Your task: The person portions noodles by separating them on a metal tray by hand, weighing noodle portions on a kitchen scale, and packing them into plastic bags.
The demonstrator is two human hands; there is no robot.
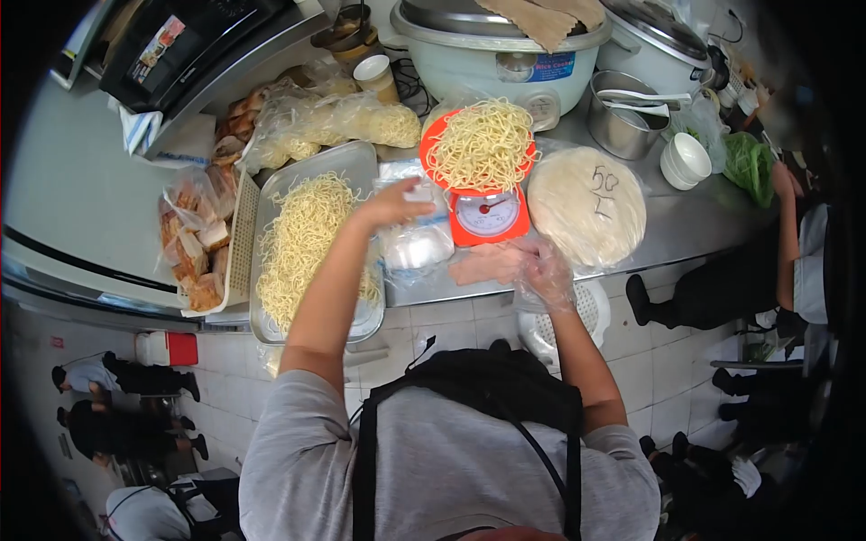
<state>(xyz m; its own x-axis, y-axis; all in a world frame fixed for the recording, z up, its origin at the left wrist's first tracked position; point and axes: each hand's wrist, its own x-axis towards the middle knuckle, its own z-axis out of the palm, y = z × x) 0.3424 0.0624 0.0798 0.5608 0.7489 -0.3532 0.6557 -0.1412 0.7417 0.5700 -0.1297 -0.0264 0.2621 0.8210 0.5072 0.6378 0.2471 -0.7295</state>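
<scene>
One steel counter (699, 206) lies under your spread left grip (397, 206); tiled floor (629, 326) shows beyond your plastic-wrapped right grip (547, 273), closure unclear.

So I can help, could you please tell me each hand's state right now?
Left hand: open, seemingly empty.
Right hand: at clear plastic; grip cannot be told.

Pale yellow noodles (484, 144), loose heaps on red scale (510, 231) and metal tray (361, 160)

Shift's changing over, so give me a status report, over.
Left hand open, between tray and scale. Right hand, in clear plastic, at pink cloth. Noodles heaped on scale. Dial unobstructed.
</scene>
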